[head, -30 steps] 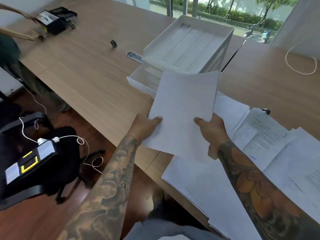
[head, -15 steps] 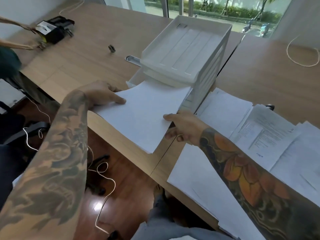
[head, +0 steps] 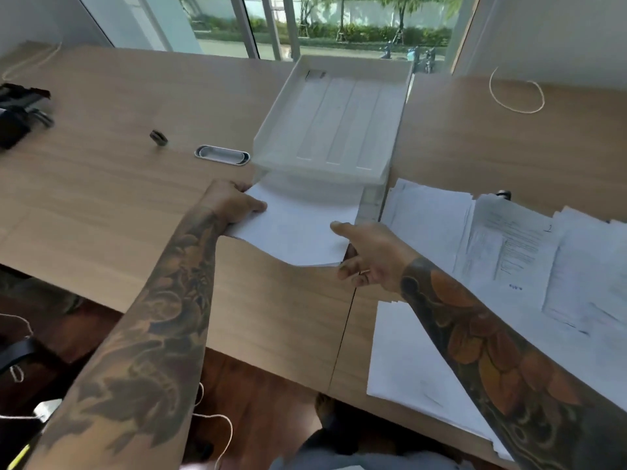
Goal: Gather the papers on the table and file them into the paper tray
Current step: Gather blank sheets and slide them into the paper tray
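A white stacked paper tray (head: pixel 271 139) stands at the middle of the wooden table (head: pixel 101 212). A white paper stack (head: pixel 298 228) lies partly inside a lower shelf of the tray, its near end sticking out toward me. My left hand (head: pixel 234 203) grips the stack's left edge, thumb on top. My right hand (head: pixel 366 256) holds its near right corner, thumb on top and fingers curled beneath. More loose papers (head: pixel 509 252) are spread over the table on the right.
A metal cable grommet (head: pixel 222 155) and a small dark clip (head: pixel 158 137) lie left of the tray. A black device (head: pixel 17 113) sits at the far left. A cord loop (head: pixel 517 96) lies at the back right. Windows stand behind the table.
The paper stack has slid further into the tray's lower shelf, with both hands following it forward. The view has swung to face the tray more squarely.
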